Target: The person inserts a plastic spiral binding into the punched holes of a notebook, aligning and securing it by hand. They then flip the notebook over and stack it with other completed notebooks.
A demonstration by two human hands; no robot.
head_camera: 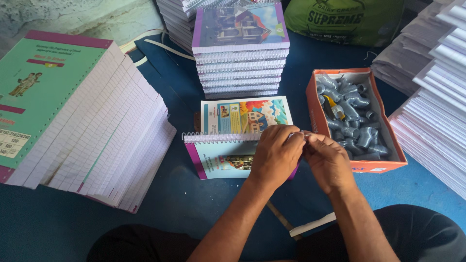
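head view: left hand (275, 154) and right hand (328, 159), fingers pinched together on a spiral coil end at one notebook (221, 157) (half-bound); bound stack (241, 68) behind, coil box (354, 121) still full.

- A blue floor covering (58, 228) is spread under everything, from nine o'clock round to three o'clock.
- A patch of pale grey, mottled concrete floor (97, 17) is seen at eleven o'clock.
- A green sack (344, 19) is propped at one o'clock.
- Soft, even daylight is cast over the scene, and only faint shadows are thrown.
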